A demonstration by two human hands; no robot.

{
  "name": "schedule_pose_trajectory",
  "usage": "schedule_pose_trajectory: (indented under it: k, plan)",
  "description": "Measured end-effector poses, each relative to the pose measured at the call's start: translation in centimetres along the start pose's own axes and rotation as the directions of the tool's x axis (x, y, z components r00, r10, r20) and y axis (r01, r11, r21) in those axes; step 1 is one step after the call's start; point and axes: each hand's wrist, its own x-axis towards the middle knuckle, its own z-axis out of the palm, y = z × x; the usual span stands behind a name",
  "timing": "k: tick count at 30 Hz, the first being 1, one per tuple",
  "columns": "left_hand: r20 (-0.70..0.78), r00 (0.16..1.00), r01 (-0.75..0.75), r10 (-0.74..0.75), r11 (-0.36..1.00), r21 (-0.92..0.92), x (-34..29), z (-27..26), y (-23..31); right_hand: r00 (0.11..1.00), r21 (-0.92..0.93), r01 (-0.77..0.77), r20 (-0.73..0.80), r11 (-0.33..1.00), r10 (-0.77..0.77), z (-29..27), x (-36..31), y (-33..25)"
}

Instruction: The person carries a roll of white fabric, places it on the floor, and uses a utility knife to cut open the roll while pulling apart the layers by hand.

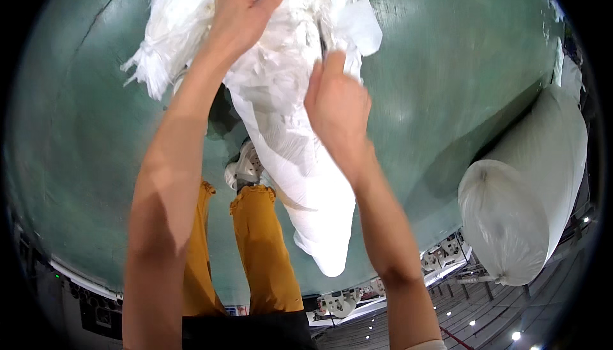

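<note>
A long bundle of white, soft fibre wadding (274,69) hangs in front of me. Its upper part is torn and fluffy, while the lower part tapers to a smooth, rounded end. My left hand (242,15) is closed on the fluffy upper part, its fingertips partly sunk in the white material. Lower and to the right, my right hand (338,101) is closed around a narrow, dark, blade-like tool (322,38). The tool's tip points up along the wadding, and its handle is hidden in my fist. A loose white flap (364,25) sticks out beside it.
The green floor (415,94) is smooth, with a dark crack at the upper left. A large, full, whitish plastic bag (530,177) lies at the right. My legs in mustard trousers (262,241) and a pale shoe (246,163) are below the wadding. Machinery (338,302) lines the lower edge.
</note>
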Motion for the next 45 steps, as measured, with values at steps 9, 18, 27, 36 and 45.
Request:
schedule_pose_trajectory:
  k: [9,18,27,36,45]
  plan:
    - [0.002,1.000,-0.013,0.014,0.995,-0.096,1.1,0.7,1.6,0.996,-0.157,0.069,-0.036,0.985,-0.076,1.7,2.0,2.6]
    - [0.006,0.999,-0.042,0.042,0.994,-0.098,1.8,0.8,1.4,0.934,-0.158,0.279,-0.183,0.947,-0.305,-1.5,9.0,-1.7]
    - [0.058,0.996,0.069,-0.062,0.991,-0.112,0.5,-0.1,-1.6,0.999,-0.030,0.046,-0.002,0.998,-0.046,-0.1,1.8,-0.5]
    - [0.093,0.991,0.105,-0.091,0.982,-0.155,1.1,0.2,-0.1,0.990,-0.171,-0.010,0.136,0.985,0.033,2.5,-0.6,2.1]
    - [0.021,0.997,-0.077,0.080,0.990,-0.121,1.3,-0.4,1.4,0.965,-0.088,0.138,-0.210,0.986,-0.154,-0.4,7.8,-1.7]
